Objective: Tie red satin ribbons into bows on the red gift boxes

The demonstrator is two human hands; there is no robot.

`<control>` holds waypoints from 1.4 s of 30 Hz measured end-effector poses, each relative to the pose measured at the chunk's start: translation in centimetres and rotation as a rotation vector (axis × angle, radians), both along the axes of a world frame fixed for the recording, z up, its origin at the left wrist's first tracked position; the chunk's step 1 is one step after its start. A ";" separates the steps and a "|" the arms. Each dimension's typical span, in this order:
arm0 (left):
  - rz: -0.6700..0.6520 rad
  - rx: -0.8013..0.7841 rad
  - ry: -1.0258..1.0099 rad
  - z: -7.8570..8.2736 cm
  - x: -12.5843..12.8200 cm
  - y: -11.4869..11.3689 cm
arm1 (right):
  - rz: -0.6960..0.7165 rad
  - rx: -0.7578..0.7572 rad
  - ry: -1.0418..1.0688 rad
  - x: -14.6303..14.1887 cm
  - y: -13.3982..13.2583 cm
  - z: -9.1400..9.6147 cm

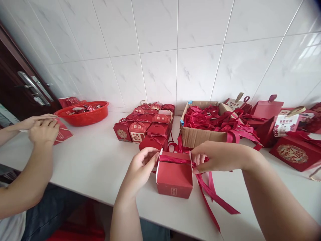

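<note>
A small red gift box (175, 177) stands on the white table (95, 164) in front of me, its top flaps up. A red ribbon (175, 160) runs across its top and trails down to the right over the table. My left hand (141, 169) pinches the ribbon at the box's left top edge. My right hand (217, 156) pinches it at the right top edge. Both hands are closed on the ribbon.
A cardboard box (200, 135) full of red ribbons sits behind. A cluster of finished red boxes (147, 125) stands at centre. A red basket (82, 113) is at far left. Another person's hands (42, 129) hold a flat red box. Larger red boxes (293, 152) lie right.
</note>
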State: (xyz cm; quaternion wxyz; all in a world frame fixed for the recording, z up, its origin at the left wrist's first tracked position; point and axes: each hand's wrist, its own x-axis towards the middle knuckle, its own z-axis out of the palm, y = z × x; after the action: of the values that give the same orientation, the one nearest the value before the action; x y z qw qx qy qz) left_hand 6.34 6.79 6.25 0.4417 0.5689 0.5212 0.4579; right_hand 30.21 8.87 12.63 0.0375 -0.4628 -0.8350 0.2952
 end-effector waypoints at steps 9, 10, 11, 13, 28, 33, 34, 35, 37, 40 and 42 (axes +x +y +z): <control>-0.086 -0.036 -0.052 -0.4 -0.2 -0.1 | -0.036 0.015 -0.129 0.1 0.2 -0.1; -0.091 -0.039 -0.068 -0.4 -0.3 -0.1 | -0.041 0.020 -0.130 0.1 0.2 -0.1; -0.091 -0.036 -0.081 -0.5 -0.4 -0.1 | -0.046 0.022 -0.127 0.2 0.2 -0.1; -0.077 -0.024 -0.094 -0.6 -0.5 0.1 | -0.050 0.025 -0.117 0.3 0.1 -0.1; -0.020 -0.053 -0.079 -0.9 -0.9 0.5 | 0.066 -0.025 0.022 0.8 0.1 0.3; 0.087 0.012 -0.229 -0.3 -0.9 0.3 | -0.005 0.142 0.077 0.8 0.6 0.0; 0.097 0.020 -0.262 -0.2 -0.9 0.2 | -0.028 0.191 0.092 0.8 0.7 -0.1; 0.099 0.023 -0.282 0.0 -0.9 0.2 | -0.040 0.236 0.108 0.8 0.7 -0.1; 0.097 0.026 -0.282 0.1 -1.0 0.1 | -0.043 0.303 0.126 0.9 0.8 -0.1; 0.114 0.029 -0.238 -0.1 -1.0 0.2 | -0.045 0.314 0.086 1.1 0.7 0.0; 0.124 0.031 -0.219 -0.3 -1.1 0.4 | -0.047 0.225 0.021 1.4 0.6 -0.1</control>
State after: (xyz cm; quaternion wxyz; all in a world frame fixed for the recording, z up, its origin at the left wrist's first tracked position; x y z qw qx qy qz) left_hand 5.29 7.15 5.96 0.4579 0.4891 0.4968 0.5516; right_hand 31.60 9.49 12.58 0.1050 -0.4721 -0.8513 0.2037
